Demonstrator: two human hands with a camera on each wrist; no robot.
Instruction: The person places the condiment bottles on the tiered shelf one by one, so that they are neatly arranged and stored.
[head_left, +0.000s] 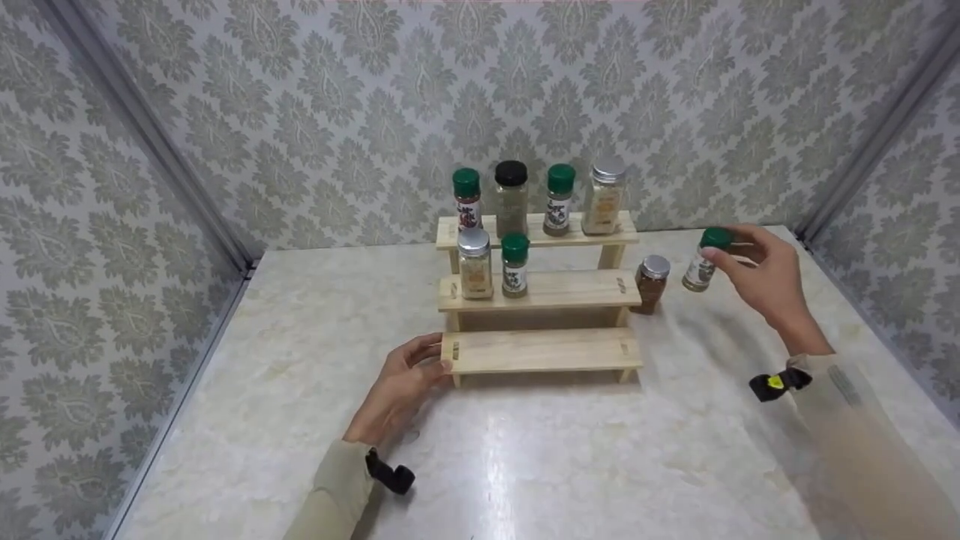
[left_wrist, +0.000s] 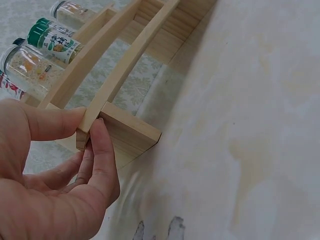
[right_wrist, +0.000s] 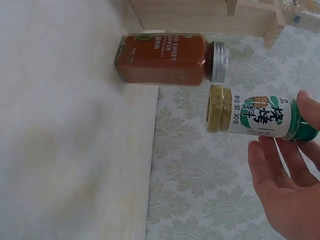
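Note:
At the left end of the lowest step, my left hand point(head_left: 405, 381) pinches the board of the three-step wooden rack point(head_left: 540, 351) between thumb and fingers. My right hand point(head_left: 769, 274) holds a green-capped spice jar point(right_wrist: 255, 112) by its cap, raised above the table and slightly tilted. Beside the rack, a silver-capped jar of red-brown powder point(right_wrist: 165, 59) stands upright on the table, just left of the held jar. On the middle step are a silver-capped jar point(head_left: 475, 266) and a green-capped jar point(head_left: 514, 266), both toward the left.
Along the top step stand a green-capped jar with a red label point(head_left: 466, 202), a black-capped jar point(head_left: 511, 199), another green-capped jar point(head_left: 559, 201) and a larger silver-capped jar point(head_left: 604, 199). Patterned walls point(head_left: 360, 127) enclose the marble-look table point(head_left: 315, 300) at the back and sides.

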